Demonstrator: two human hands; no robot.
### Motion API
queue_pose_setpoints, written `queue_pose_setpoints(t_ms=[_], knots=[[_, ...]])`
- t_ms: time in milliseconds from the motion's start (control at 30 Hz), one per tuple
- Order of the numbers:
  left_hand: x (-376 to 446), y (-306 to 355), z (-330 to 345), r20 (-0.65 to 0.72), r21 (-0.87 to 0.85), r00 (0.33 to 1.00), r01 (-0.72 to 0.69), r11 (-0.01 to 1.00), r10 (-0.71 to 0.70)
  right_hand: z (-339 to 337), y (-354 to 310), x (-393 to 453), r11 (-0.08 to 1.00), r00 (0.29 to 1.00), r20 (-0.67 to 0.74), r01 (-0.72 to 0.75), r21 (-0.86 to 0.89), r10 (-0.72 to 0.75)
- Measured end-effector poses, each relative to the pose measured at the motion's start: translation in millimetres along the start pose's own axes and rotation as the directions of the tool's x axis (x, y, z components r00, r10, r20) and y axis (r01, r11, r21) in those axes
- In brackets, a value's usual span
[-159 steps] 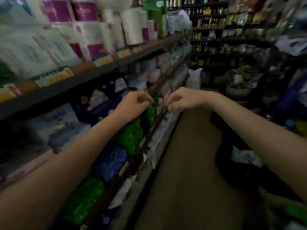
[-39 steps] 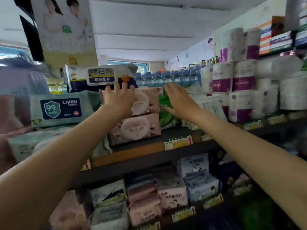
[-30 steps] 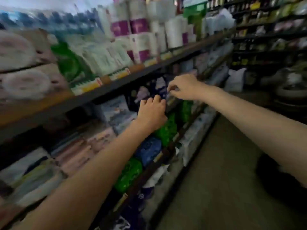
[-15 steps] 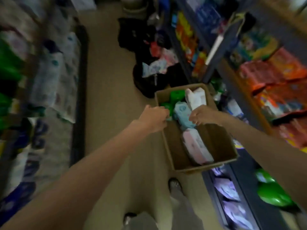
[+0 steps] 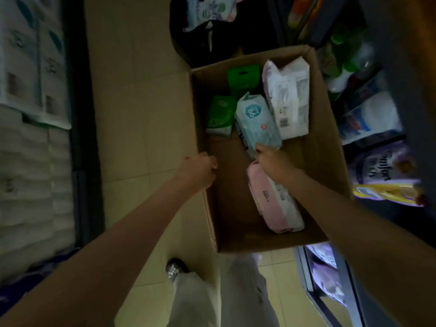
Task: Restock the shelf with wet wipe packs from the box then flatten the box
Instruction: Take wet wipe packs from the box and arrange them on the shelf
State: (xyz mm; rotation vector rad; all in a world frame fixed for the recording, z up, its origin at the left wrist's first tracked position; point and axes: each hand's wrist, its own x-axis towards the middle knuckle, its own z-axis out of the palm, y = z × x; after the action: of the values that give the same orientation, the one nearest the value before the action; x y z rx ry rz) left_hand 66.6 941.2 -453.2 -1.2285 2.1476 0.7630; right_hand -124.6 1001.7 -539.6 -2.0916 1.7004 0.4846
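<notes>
Tiled aisle floor (image 5: 139, 95) holds an open cardboard box (image 5: 328, 147) of wipe packs. Her right hand (image 5: 273, 161) grasps the near end of a light blue pack (image 5: 256, 121) inside; her left hand (image 5: 200, 169) hangs clenched at the box's left wall.

Wipe packs (image 5: 257, 121) lie in the box (image 5: 328, 161), between shelves (image 5: 35, 114).

Tiled floor (image 5: 141, 114), beige, aisle between shelving. Directly on it: open cardboard box (image 5: 330, 161), right of centre, close against right-hand shelf unit; dark bag heap (image 5: 212, 38) just beyond box's far end, pale packs on top; person's shoe (image 5: 175, 269) near box's near corner. Left edge: dark shelf base (image 5: 80, 138) standing on tiles.
</notes>
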Motion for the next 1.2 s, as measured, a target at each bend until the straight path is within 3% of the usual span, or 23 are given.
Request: queue_pose_setpoints(t_ms=[67, 267, 367, 500, 533, 600, 700, 800, 900, 967, 1100, 1133, 1200], knots=[[4.8, -0.4, 4.0, -0.006, 0.005, 1.0, -0.002, 1.0, 0.002, 7.3, 0.8, 16.6, 0.99, 0.994, 0.0, 0.105, -0.093, -0.106], [0.5, 6.7, 2.0, -0.124, -0.026, 0.989, -0.086, 0.996, 0.083, -12.2, -1.7, 18.2, 0.976, 0.985, 0.084, 0.16, -0.145, -0.149], [-4.5, 3.3, 3.1, -0.181, -0.212, 0.982, -0.096, 0.973, 0.057, -31.6, -21.3, -4.4, 0.981, 0.982, 0.065, 0.181, -0.076, -0.176], [-32.8, 3.2, 12.4, -0.083, -0.436, 0.988, -0.156, 0.886, 0.133, -105.9, -50.1, -41.2, 0.963, 0.965, 0.021, 0.263, -0.059, -0.263], [-41.8, 3.5, 9.9, -0.125, -0.476, 0.977, -0.212, 0.854, 0.173, -129.6, -58.3, -50.0, 0.958, 0.959, -0.004, 0.281, -0.057, -0.282], [-63.9, 3.3, -13.6, -0.349, -0.508, 0.922, -0.338, 0.792, 0.17, -183.7, -77.5, -63.3, 0.945, 0.931, -0.162, 0.32, -0.073, -0.328], [-99.4, -21.4, -67.0, -0.642, -0.551, 0.766, -0.48, 0.683, 0.02, -267.1, -116.1, -72.5, 0.895, 0.791, -0.424, 0.352, -0.273, -0.44], [-158.6, -59.9, -116.2, -0.699, -0.603, 0.709, -0.515, 0.609, -0.093, -354.9, -164.6, -96.9, 0.833, 0.595, -0.591, 0.307, -0.459, -0.545], [-229.4, -104.2, -144.1, -0.723, -0.612, 0.689, -0.604, 0.511, -0.049, -423.0, -223.9, -121.2, 0.809, 0.41, -0.704, 0.195, -0.554, -0.58], [-282.6, -133.0, -160.3, -0.795, -0.549, 0.605, -0.683, 0.482, -0.048, -462.0, -273.6, -137.9, 0.82, 0.274, -0.774, 0.234, -0.523, -0.572], [-403.8, -201.3, -191.1, -0.898, -0.44, 0.366, -0.711, 0.548, -0.246, -531.5, -373.3, -162.5, 0.802, 0.041, -0.895, 0.462, -0.378, -0.445], [-435.7, -220.3, -198.7, -0.896, -0.442, 0.302, -0.673, 0.593, -0.325, -547.6, -395.6, -166.1, 0.784, -0.004, -0.914, 0.512, -0.35, -0.405], [-499.3, -250.2, -211.8, -0.897, -0.416, 0.098, -0.513, 0.751, -0.43, -575.8, -436.4, -171.6, 0.749, -0.085, -0.945, 0.589, -0.304, -0.317]])
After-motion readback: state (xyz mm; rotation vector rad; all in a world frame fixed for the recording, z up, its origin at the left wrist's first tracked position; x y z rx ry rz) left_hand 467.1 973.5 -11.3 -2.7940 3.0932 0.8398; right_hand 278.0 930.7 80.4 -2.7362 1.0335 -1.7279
